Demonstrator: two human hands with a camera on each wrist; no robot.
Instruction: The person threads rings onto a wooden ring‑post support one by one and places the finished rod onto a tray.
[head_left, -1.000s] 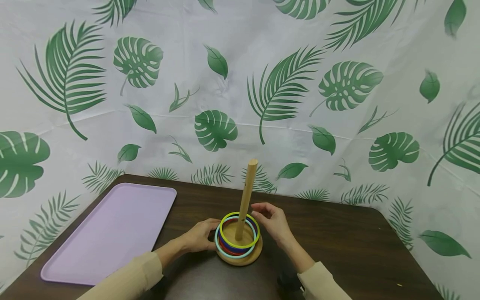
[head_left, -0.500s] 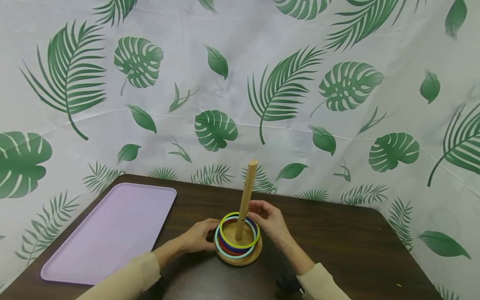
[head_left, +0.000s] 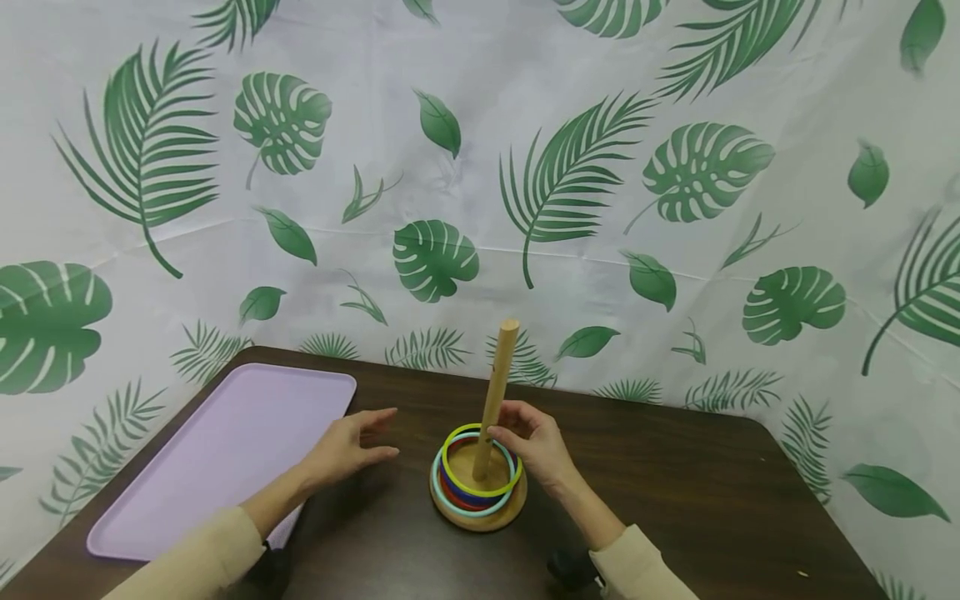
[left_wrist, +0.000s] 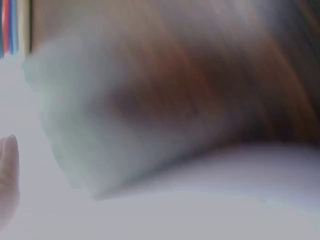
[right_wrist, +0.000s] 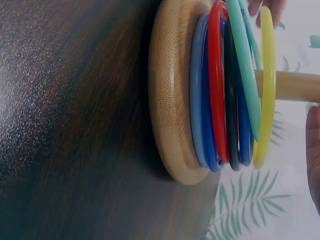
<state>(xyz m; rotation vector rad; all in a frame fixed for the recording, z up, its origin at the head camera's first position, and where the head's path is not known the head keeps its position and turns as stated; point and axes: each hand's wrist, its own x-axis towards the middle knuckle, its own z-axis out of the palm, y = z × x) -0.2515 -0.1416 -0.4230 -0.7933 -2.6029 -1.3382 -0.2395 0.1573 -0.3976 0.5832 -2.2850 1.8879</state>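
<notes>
A round wooden stand (right_wrist: 165, 95) bears an upright wooden post (head_left: 498, 379) with several coloured rings stacked around it. Topmost is a yellow ring (right_wrist: 270, 75), beside a tilted mint ring (right_wrist: 245, 70); lower show a red ring (right_wrist: 216, 100) and blue and black ones. My right hand (head_left: 542, 446) pinches the post just above the rings, its thumb overlapping the post in the head view and the index finger partly behind it. Left of the stand, my left hand (head_left: 341, 450) hovers with thumb and fingers spread, holding nothing. Most of the left wrist view is blurred.
A flat lilac tray (head_left: 225, 450) lies along the table's left side. The dark wooden table (head_left: 660, 500) ends at a white curtain (head_left: 450, 183) printed with green leaves. Dark wrist gear (head_left: 573, 571) sits under the right sleeve.
My left hand has left the stand's side and moved left toward the tray, its fingers spreading. The right thumb has come left onto the post. Stand and rings have stayed put.
</notes>
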